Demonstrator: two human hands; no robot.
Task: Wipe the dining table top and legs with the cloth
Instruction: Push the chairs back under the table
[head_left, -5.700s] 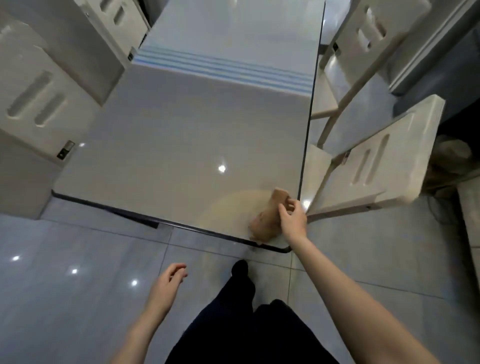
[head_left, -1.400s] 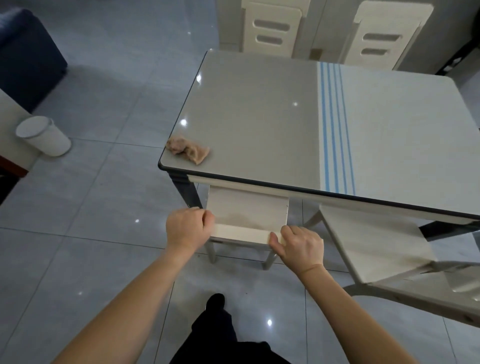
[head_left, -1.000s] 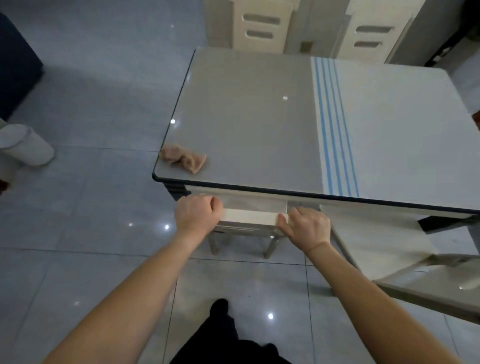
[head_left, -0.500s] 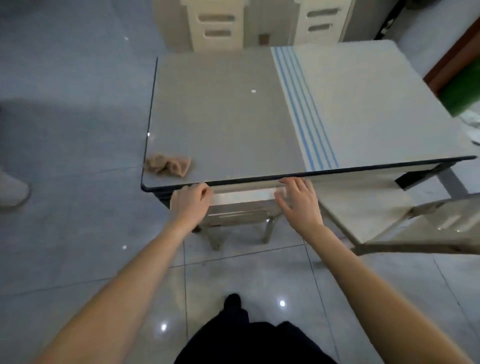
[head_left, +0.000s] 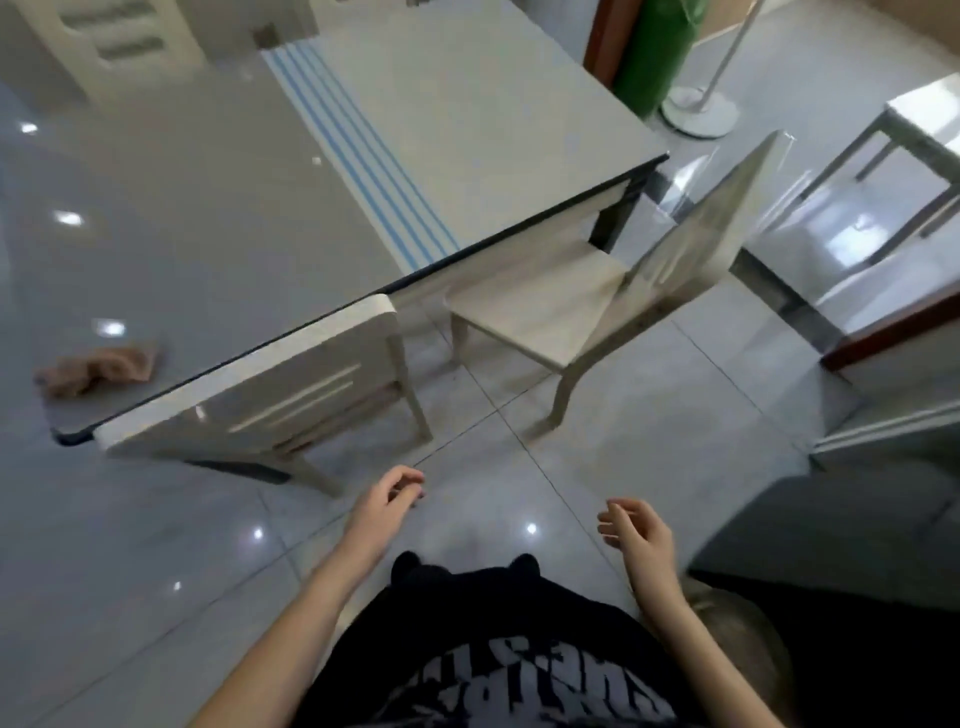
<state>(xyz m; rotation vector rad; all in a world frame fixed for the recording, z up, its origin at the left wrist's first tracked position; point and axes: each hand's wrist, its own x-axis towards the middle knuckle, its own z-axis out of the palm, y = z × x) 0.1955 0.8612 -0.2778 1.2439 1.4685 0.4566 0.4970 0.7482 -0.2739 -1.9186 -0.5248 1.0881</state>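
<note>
The glossy grey dining table (head_left: 218, 218) with blue stripes fills the upper left. A crumpled tan cloth (head_left: 98, 368) lies on its top near the left corner, untouched. My left hand (head_left: 382, 506) hangs over the floor tiles below the table edge, fingers loosely curled and holding nothing. My right hand (head_left: 636, 532) hangs further right, also loosely curled and holding nothing. Both hands are well away from the cloth and the table.
A cream chair (head_left: 270, 395) is pushed in against the near table edge. A second cream chair (head_left: 613, 291) stands pulled out to the right. Another chair (head_left: 114, 36) is across the table. A green object (head_left: 657, 52) and a white stand base (head_left: 698, 111) are at the back right.
Both hands have let go of the chair, now pushed under the table, and dropped back toward my body. The view has swung right and tilted.
</note>
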